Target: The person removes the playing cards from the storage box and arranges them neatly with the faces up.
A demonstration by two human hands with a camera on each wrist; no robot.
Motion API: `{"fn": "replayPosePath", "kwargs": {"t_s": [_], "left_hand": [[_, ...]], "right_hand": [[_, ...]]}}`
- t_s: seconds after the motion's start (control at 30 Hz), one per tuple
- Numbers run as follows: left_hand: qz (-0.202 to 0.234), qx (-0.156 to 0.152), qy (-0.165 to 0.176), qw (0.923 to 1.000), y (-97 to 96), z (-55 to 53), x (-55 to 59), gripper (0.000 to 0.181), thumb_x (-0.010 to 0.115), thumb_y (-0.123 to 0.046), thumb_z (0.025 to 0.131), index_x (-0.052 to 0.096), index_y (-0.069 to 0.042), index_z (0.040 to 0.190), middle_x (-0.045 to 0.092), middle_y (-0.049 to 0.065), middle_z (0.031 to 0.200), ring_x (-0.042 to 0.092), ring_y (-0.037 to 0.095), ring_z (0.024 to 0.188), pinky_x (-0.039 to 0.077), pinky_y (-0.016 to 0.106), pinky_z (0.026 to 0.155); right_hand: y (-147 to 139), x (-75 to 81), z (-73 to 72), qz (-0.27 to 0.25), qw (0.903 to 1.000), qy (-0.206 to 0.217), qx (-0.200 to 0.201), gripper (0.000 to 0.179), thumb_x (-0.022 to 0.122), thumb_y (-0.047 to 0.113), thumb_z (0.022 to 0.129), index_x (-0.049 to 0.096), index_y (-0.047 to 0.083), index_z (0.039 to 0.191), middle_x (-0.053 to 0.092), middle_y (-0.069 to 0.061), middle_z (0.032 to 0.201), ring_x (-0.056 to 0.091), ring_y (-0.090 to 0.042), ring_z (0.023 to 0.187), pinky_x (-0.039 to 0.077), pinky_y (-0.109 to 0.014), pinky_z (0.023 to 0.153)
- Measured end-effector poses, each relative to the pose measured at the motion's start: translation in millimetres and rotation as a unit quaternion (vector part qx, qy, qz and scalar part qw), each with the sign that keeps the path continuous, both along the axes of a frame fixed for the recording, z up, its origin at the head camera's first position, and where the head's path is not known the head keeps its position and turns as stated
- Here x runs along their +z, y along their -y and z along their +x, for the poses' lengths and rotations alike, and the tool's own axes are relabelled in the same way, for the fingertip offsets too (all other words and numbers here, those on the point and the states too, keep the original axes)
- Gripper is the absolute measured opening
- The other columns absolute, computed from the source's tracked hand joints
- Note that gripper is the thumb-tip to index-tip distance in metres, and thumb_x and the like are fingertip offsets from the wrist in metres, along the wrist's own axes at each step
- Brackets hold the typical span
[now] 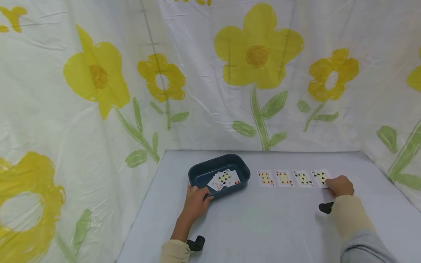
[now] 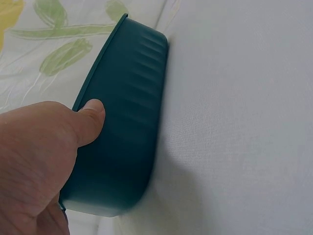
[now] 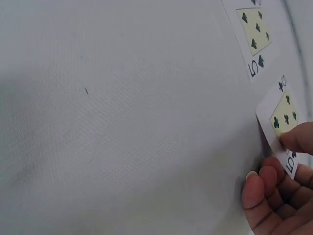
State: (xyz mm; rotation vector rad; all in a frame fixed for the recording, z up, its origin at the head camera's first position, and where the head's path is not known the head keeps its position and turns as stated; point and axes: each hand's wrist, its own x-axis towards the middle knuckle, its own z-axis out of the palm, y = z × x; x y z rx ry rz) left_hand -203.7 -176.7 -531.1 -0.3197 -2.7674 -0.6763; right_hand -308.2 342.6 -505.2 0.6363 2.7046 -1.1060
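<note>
My left hand (image 1: 196, 202) grips the near left rim of a dark teal tray (image 1: 210, 167), its thumb pressed on the outer wall in the left wrist view. Inside the tray is a loose pile of playing cards (image 1: 225, 178). Far to the right, my right hand (image 1: 342, 185) pinches the five of clubs (image 3: 278, 115) between thumb and fingers. One edge of that card is tilted up off the table in the right wrist view. Beside it lies the five of spades (image 3: 255, 34), face up.
Further left in the same row lie the four of diamonds (image 1: 284, 178) and the six of diamonds (image 1: 265, 178), between the tray and the spade card. A white cloth covers the table (image 1: 263, 226). Behind it hangs a white curtain (image 1: 204, 120) with yellow flowers.
</note>
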Motion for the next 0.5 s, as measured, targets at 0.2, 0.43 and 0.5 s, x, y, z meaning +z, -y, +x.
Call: {"fn": "replayPosePath", "kwargs": {"t_s": [0.2, 0.43, 0.5], "left_hand": [[-0.003, -0.004, 0.003, 1.0, -0.2, -0.2, 0.0, 0.015, 0.072, -0.022, 0.093, 0.06, -0.019, 0.085, 0.066, -0.007, 0.078, 0.043, 0.015, 0.079, 0.016, 0.068, 0.112], [-0.005, 0.0, 0.005, 1.0, -0.9, 0.6, 2.1, 0.015, 0.072, -0.022, 0.093, 0.059, -0.019, 0.085, 0.065, -0.007, 0.078, 0.043, 0.015, 0.079, 0.017, 0.068, 0.112], [-0.005, -0.001, 0.005, 1.0, -1.4, 0.1, 1.8, 0.015, 0.072, -0.022, 0.093, 0.06, -0.019, 0.085, 0.066, -0.007, 0.079, 0.043, 0.015, 0.079, 0.017, 0.068, 0.112]], "right_hand": [[3.1, -2.6, 4.2, 0.017, 0.9996, -0.022, -0.001, 0.03, 0.048, 0.012, 0.087, 0.053, -0.016, 0.093, 0.054, -0.015, 0.067, 0.053, -0.029, 0.063, 0.041, -0.037, 0.054], [3.8, -3.4, 2.0, 0.07, 0.9971, -0.021, 0.021, 0.038, 0.048, 0.011, 0.089, 0.053, -0.025, 0.1, 0.056, -0.026, 0.078, 0.053, -0.038, 0.073, 0.047, -0.046, 0.063], [2.6, -4.6, 2.2, 0.086, 0.9957, -0.02, 0.029, 0.042, 0.048, 0.012, 0.09, 0.049, -0.027, 0.104, 0.057, -0.03, 0.081, 0.054, -0.04, 0.074, 0.048, -0.049, 0.064]]}}
